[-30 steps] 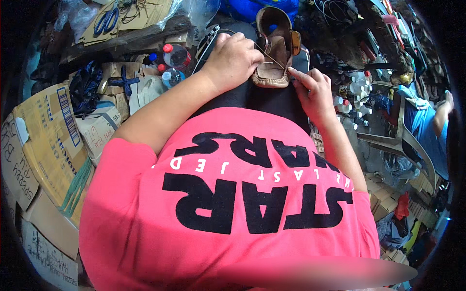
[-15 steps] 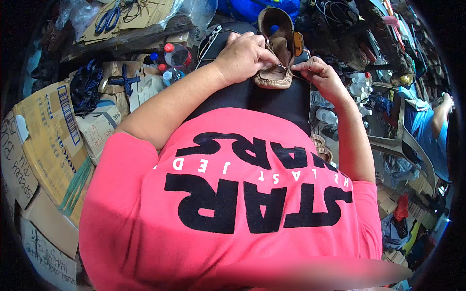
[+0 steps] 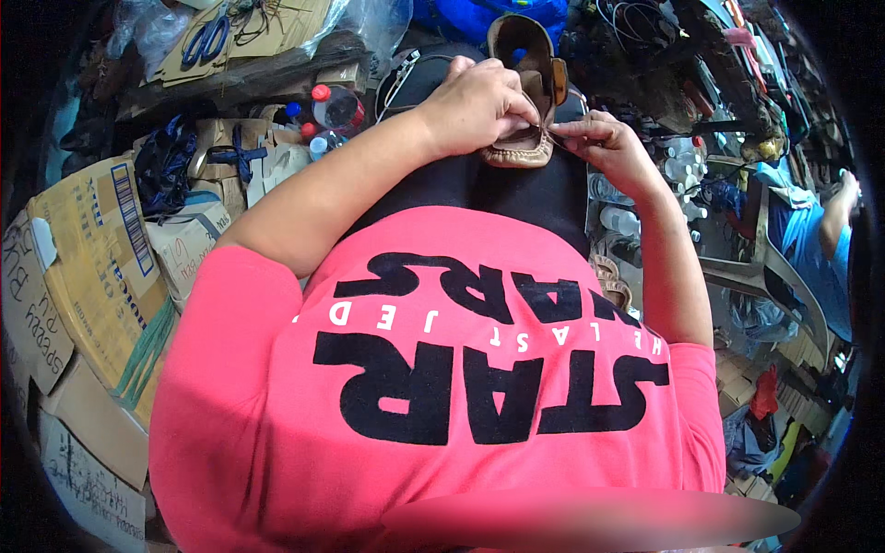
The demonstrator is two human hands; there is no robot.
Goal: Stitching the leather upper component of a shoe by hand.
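A tan-brown moccasin rests over my dark-clothed lap, its puckered, stitched toe turned toward me and its open heel pointing away. My left hand lies across the left side of the shoe, thumb and fingertips pinched at the inner edge of the toe piece. From the right, my right hand meets the shoe's edge with thumb and forefinger pressed together. Only a small gap separates the two sets of fingertips. Whatever thin piece the right fingers pinch is too small to make out.
Cardboard boxes crowd the left, with blue-handled scissors on cardboard beyond. Plastic bottles stand left of my legs. More moccasins lie at my right. A plastic chair and a person in blue are farther right.
My left hand has shifted slightly right, its fingertips lower into the shoe. My right fingertips have moved in closer to the shoe's edge. The shoe's side flap has swung more upright.
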